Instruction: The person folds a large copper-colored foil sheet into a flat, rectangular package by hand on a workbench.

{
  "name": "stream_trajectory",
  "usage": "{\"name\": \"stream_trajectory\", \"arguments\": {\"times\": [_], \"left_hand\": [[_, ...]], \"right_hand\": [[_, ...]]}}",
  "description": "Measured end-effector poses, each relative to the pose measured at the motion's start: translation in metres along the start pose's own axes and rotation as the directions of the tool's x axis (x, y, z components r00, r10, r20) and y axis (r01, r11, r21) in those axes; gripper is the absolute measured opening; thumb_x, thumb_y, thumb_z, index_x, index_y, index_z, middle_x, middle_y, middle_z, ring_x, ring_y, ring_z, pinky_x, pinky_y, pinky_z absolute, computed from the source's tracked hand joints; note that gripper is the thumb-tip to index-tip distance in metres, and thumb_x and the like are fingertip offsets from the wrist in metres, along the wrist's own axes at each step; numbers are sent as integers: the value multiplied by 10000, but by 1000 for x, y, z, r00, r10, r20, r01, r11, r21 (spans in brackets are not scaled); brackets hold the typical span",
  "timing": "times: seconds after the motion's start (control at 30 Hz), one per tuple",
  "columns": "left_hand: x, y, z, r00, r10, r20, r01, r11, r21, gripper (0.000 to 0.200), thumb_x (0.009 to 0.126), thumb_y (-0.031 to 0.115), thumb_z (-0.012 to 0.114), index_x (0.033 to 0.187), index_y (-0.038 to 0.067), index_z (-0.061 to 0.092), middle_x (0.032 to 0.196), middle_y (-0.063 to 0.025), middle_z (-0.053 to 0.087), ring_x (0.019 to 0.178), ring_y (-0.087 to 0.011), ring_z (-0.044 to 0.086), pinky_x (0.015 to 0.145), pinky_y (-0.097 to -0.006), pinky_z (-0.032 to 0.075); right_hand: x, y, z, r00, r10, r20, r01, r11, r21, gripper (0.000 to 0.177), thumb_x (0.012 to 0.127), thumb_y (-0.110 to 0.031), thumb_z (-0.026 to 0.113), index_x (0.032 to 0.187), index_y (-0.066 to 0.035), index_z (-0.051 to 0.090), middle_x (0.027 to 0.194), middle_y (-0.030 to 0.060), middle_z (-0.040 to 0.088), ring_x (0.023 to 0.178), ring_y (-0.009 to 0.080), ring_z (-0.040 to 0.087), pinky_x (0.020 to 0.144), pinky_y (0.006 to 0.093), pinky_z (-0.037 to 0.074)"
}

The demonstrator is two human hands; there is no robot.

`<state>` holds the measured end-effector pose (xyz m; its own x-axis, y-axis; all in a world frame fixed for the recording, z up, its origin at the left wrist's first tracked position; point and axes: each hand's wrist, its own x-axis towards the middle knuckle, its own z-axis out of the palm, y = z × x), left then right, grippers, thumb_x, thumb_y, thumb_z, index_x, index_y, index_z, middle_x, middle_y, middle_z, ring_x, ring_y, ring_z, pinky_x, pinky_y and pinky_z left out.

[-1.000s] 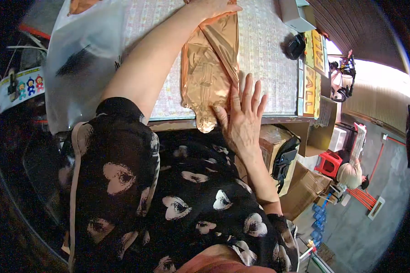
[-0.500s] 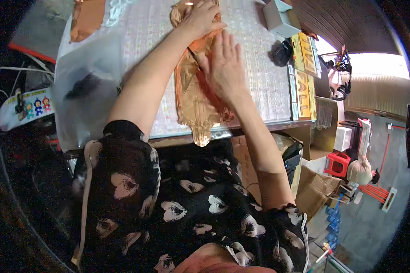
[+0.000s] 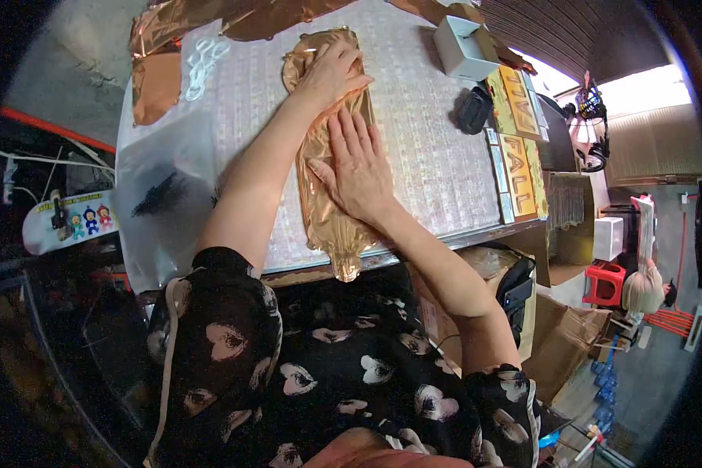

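A deflated copper-coloured foil balloon (image 3: 320,214) lies flattened into a long strip on the table, its narrow tail hanging just over the front edge. My left hand (image 3: 329,76) rests on the far part of it, fingers loosely bent and apart. Lower down, my right hand (image 3: 360,170) lies flat on the foil, palm down with the fingers stretched out. Both palms touch the balloon, and neither hand grips it. Part of the foil is hidden beneath my hands.
More copper foil (image 3: 269,19) lies along the far edge, near a white cord bundle (image 3: 204,66). A clear plastic bag (image 3: 164,210) is at left. On the right are a white box (image 3: 464,51), a black object (image 3: 473,109) and yellow "FALL" packs (image 3: 519,175). A person (image 3: 643,288) is farther off.
My right hand has come down flat onto the foil and slid towards me. The left hand stays on the far part. The view has shifted, showing more of the table's far edge.
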<state>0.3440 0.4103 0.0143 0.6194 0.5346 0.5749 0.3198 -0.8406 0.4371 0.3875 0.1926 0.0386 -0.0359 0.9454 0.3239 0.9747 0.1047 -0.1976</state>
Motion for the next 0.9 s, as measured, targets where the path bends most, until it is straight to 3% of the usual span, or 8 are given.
{"name": "stream_trajectory", "arguments": {"times": [0.23, 0.3, 0.33, 0.4, 0.53, 0.6, 0.83, 0.9], "left_hand": [[11, 4, -10, 982, -96, 164, 87, 994, 63, 708, 884, 504, 758, 1374, 13, 615, 1410, -144, 532, 1286, -360, 495, 1121, -445, 423], [21, 0, -16, 934, -129, 332, 62, 977, 205, 821, 907, 589, 699, 1470, 18, 523, 1494, -126, 466, 1370, -356, 458, 1164, -450, 392], [28, -1, -18, 935, -128, 331, 60, 976, 210, 821, 907, 589, 699, 1470, 18, 523, 1494, -126, 466, 1370, -356, 458, 1164, -450, 392], [44, -1, -21, 866, -175, 468, 20, 948, 318, 947, 833, 649, 742, 1508, 34, 491, 1542, -128, 440, 1425, -377, 415, 1194, -460, 365], [61, 13, -34, 792, -304, 530, 97, 919, 383, 1064, 739, 692, 792, 1524, 46, 477, 1574, -139, 412, 1435, -389, 411, 1204, -468, 358], [64, -4, -24, 771, -319, 551, 136, 928, 348, 1112, 696, 689, 815, 1556, 91, 441, 1610, -85, 385, 1515, -333, 324, 1187, -642, 314], [73, -7, -29, 763, -334, 554, 118, 914, 388, 1175, 679, 721, 814, 1570, 67, 414, 1639, -70, 369, 1503, -333, 367, 1210, -522, 362], [74, -14, -33, 801, -272, 534, 127, 948, 292, 1078, 762, 694, 771, 1557, 51, 428, 1615, -84, 414, 1473, -337, 415, 1196, -466, 390]], "right_hand": [[0, -1, 0, 1000, 18, 19, -19, 1000, 18, 809, 1038, -540, 485, 1605, 3, 292, 1644, 232, 322, 1521, 404, 302, 1241, 563, 215], [-1, -2, 0, 1000, 20, 22, -20, 1000, 18, 805, 1041, -543, 475, 1610, -4, 288, 1646, 234, 318, 1523, 404, 299, 1242, 566, 211], [-1, -2, 0, 999, 20, 26, -20, 1000, 10, 800, 1045, -546, 462, 1613, -11, 284, 1647, 233, 317, 1524, 405, 298, 1242, 567, 210], [1, -3, -2, 1000, 19, 20, -19, 1000, 2, 795, 1050, -549, 449, 1617, -17, 280, 1647, 233, 317, 1524, 405, 297, 1242, 567, 210], [0, -2, 1, 999, 38, 38, -38, 999, 13, 779, 1055, -561, 419, 1629, -54, 274, 1654, 216, 315, 1533, 407, 280, 1251, 564, 195], [0, -2, 1, 999, 29, 45, -29, 999, 14, 758, 1057, -560, 414, 1631, -81, 286, 1658, 197, 318, 1537, 406, 273, 1254, 564, 188], [0, -4, 0, 997, 32, 68, -31, 999, -13, 735, 1058, -560, 413, 1629, -109, 311, 1659, 169, 330, 1542, 403, 261, 1257, 564, 180], [0, -3, 1, 996, 36, 80, -36, 999, -2, 732, 1058, -563, 408, 1629, -115, 313, 1664, 166, 325, 1549, 398, 246, 1264, 559, 162]]}}
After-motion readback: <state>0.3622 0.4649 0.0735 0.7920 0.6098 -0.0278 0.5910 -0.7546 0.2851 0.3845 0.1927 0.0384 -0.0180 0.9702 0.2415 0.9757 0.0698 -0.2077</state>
